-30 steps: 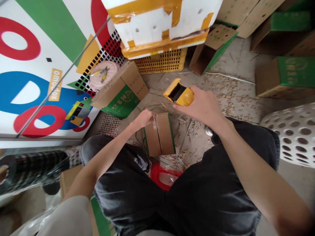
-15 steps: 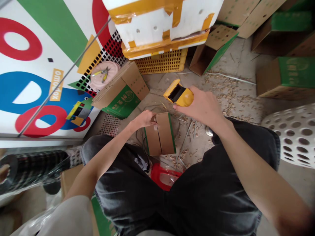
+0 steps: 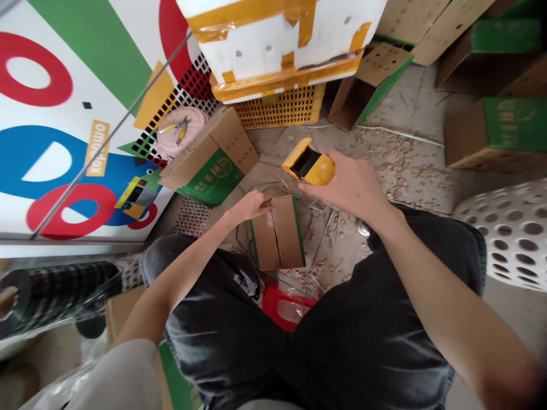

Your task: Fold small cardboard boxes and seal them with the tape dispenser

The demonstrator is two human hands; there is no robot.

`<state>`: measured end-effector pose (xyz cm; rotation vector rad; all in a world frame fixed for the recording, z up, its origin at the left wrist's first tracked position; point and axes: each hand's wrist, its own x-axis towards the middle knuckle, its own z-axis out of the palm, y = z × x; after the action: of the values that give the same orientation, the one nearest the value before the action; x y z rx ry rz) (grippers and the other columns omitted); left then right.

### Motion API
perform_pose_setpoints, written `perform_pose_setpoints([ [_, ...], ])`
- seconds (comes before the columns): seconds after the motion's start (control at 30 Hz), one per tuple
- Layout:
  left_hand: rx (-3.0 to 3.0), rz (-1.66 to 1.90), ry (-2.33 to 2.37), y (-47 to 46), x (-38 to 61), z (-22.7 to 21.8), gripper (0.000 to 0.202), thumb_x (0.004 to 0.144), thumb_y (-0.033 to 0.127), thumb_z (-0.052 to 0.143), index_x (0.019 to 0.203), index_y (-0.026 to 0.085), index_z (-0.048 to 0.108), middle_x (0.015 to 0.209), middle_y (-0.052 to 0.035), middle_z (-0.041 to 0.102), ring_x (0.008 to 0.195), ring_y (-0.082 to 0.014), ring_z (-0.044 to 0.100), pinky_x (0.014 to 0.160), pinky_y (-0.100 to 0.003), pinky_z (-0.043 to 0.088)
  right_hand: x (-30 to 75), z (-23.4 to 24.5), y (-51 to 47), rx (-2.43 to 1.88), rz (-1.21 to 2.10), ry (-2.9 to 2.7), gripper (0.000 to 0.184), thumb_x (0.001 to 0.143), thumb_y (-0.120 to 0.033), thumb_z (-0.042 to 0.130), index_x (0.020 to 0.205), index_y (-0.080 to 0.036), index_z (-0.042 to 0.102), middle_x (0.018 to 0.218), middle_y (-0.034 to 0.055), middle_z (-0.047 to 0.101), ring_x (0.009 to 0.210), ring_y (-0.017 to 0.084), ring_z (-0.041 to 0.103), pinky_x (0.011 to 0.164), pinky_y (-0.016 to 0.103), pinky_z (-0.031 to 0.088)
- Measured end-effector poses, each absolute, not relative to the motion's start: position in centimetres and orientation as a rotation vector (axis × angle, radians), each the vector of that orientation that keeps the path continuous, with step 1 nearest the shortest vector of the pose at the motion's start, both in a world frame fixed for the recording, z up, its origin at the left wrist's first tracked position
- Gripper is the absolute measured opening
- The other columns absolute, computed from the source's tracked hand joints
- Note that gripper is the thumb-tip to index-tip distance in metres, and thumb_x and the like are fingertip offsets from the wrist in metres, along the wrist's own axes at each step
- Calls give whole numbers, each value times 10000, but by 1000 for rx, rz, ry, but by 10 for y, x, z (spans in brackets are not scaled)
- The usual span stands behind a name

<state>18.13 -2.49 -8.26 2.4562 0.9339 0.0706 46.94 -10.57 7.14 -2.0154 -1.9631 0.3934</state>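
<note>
My left hand [image 3: 250, 207] rests its fingertips on the upper left edge of a small closed cardboard box [image 3: 280, 234] with green edges. A strip of clear tape [image 3: 270, 221] runs down from those fingers beside the box's centre seam. My right hand [image 3: 352, 187] grips the rounded end of a yellow handheld tape dispenser [image 3: 308, 162], whose black slot faces up. The dispenser is held above the floor, up and to the right of the box, and my palm hides part of it.
A white foam box [image 3: 277, 42] bound with yellow tape sits on a yellow plastic crate [image 3: 280, 111]. Flattened green-printed cartons [image 3: 209, 154], a white perforated basket [image 3: 508, 228] and a red object [image 3: 284, 307] surround the shavings-strewn floor [image 3: 405, 165]. My knees lie below the box.
My right hand and the dispenser have shifted slightly to the left. The clear tape beside my left fingers shows more plainly than a second ago.
</note>
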Motion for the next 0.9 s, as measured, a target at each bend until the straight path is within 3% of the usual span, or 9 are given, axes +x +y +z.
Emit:
perform_pose_setpoints([
  [0.2,2511,31,931,-26,183,-81,292,1039,252,505,873,180,734,742,-84,724,661,-188,661,687,-296,462,469,73,-106,-2037,410,-1959,610,788,-702,763,1192,-251,692,1002,137,766,990,405,702,794,469,509],
  [0.4,2531,49,887,-23,181,-84,387,1082,242,409,933,167,759,783,-97,739,712,-196,692,716,-308,476,469,72,-106,-2032,394,-1963,631,785,-699,767,1214,-242,696,992,132,764,988,401,701,807,477,513],
  [0.47,2537,4,903,-23,181,-85,336,1079,290,457,973,179,756,809,-95,741,748,-214,708,741,-325,495,469,72,-106,-2025,402,-1966,637,788,-692,766,1237,-246,693,999,136,765,1003,408,699,817,485,514],
  [0.53,2555,-52,951,-27,182,-87,236,1009,380,633,1089,185,740,923,-109,757,854,-251,734,799,-349,524,469,72,-106,-2029,404,-1964,642,788,-694,765,1246,-249,693,1003,139,765,1006,414,699,821,493,515],
  [0.63,2596,-97,1046,-36,185,-92,693,783,509,886,1320,150,635,1229,-187,714,1103,-349,717,937,-418,548,470,70,-106,-2039,393,-1959,657,779,-702,769,1248,-249,696,1000,143,766,998,418,701,821,502,519],
  [0.7,2612,-95,1094,-41,186,-97,907,704,574,927,1399,126,555,1345,-225,649,1207,-395,673,1012,-470,536,470,69,-105,-2034,382,-1960,659,772,-705,773,1244,-251,698,987,139,766,986,415,703,813,501,521],
  [0.9,2616,-74,1108,-44,187,-104,1018,738,617,887,1505,112,449,1465,-266,583,1374,-431,565,1163,-560,441,471,69,-105,-2034,384,-1961,658,771,-701,773,1236,-242,697,973,138,763,977,413,704,810,499,522],
])
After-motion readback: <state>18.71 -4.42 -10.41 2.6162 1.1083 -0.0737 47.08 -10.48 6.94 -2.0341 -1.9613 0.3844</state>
